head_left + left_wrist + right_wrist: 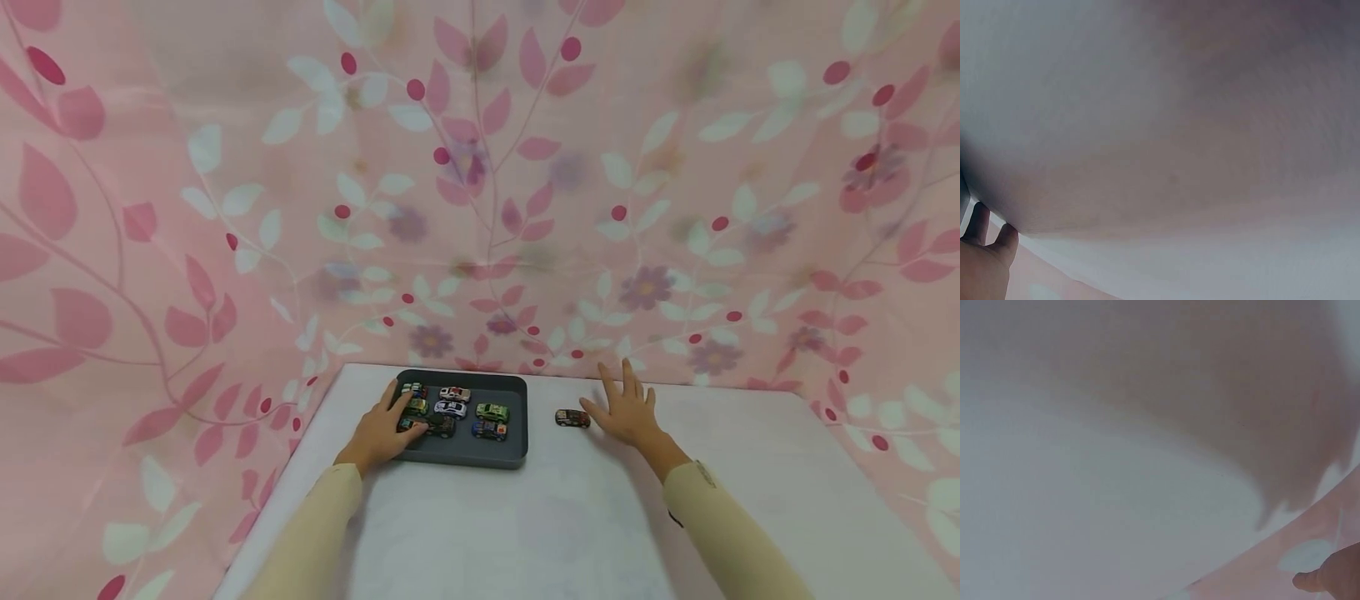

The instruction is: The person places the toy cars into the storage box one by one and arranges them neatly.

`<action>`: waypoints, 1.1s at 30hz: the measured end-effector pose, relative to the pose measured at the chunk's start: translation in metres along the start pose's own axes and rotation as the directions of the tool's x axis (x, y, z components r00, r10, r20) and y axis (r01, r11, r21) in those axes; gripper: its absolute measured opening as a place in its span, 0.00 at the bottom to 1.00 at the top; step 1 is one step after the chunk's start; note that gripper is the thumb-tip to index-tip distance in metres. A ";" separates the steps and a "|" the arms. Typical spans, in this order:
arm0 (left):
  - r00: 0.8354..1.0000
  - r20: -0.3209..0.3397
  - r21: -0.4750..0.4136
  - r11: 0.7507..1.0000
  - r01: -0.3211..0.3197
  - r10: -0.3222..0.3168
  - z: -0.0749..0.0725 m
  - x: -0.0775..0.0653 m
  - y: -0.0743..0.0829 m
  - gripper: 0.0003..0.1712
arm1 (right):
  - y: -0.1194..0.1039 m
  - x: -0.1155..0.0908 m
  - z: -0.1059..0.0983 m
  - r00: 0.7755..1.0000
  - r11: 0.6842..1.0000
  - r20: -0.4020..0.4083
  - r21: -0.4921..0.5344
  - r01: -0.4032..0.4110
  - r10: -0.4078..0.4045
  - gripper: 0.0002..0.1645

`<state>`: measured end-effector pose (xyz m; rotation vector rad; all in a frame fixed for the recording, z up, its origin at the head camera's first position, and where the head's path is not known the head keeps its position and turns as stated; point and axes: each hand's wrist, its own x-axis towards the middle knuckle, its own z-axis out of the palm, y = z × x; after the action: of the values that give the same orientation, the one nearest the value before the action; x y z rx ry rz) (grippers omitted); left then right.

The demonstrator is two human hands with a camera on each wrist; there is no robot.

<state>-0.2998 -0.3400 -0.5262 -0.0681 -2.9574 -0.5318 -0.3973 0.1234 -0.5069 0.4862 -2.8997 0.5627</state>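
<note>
A dark grey tray (465, 452) holds several small toy cars, among them a white one (450, 409), a green one (492, 412) and a blue one (490, 430). Over the tray's left side lies my left hand (378, 433), fingers spread, thumb across a dark toy car (441, 426); it partly hides the cars there. Part of that hand (985, 269) shows at the lower left of the left wrist view. To the right of the tray, a dark toy car with red marks (573, 418) sits on the table. My right hand (630, 414) is beside it with fingers spread, thumb tip close to its right end.
The table (487, 533) has a white cover. Behind it and at both sides hangs a pink curtain (480, 208) with leaf and flower prints, meeting the table's back edge just beyond the tray.
</note>
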 end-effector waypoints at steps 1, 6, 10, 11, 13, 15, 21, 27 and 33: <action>1.000 0.001 -0.002 1.000 0.002 -0.002 0.000 0.000 0.000 0.51 | 0.001 -0.001 0.001 1.000 1.000 -0.003 0.003 0.000 0.000 0.54; 1.000 0.018 0.011 1.000 -0.002 0.002 -0.001 0.000 0.001 0.52 | -0.002 -0.011 0.013 1.000 1.000 0.004 0.015 0.018 -0.018 0.54; 1.000 0.020 0.020 1.000 -0.006 0.005 -0.002 0.001 0.000 0.52 | -0.010 -0.015 0.021 0.998 0.998 0.018 0.012 0.062 -0.062 0.54; 1.000 0.015 0.019 1.000 -0.005 0.004 -0.002 0.000 0.000 0.52 | -0.012 -0.015 0.023 0.997 0.997 0.021 0.012 0.075 -0.076 0.54; 1.000 0.006 0.015 1.000 0.001 -0.001 -0.003 0.000 0.000 0.52 | -0.016 -0.014 0.025 0.995 0.995 0.018 0.021 0.101 -0.101 0.53; 1.000 -0.001 0.006 1.000 0.004 -0.004 -0.003 -0.001 0.001 0.51 | -0.021 -0.012 0.025 0.993 0.992 0.030 0.037 0.117 -0.118 0.50; 1.000 0.005 -0.001 1.000 0.004 -0.004 0.001 -0.002 0.002 0.51 | -0.028 -0.008 0.025 0.982 0.984 0.087 0.082 0.161 -0.168 0.32; 1.000 0.012 -0.011 1.000 0.012 -0.012 0.003 -0.001 0.004 0.50 | -0.026 -0.006 0.019 0.986 0.988 0.061 -0.003 0.156 -0.156 0.18; 1.000 0.022 -0.004 1.000 0.017 -0.017 -0.004 -0.001 0.004 0.49 | -0.022 -0.006 0.017 0.992 0.985 0.051 0.130 0.111 -0.118 0.19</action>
<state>-0.2984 -0.3373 -0.5208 -0.0490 -2.9809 -0.5432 -0.3859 0.0987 -0.5163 0.6934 -2.8789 0.7299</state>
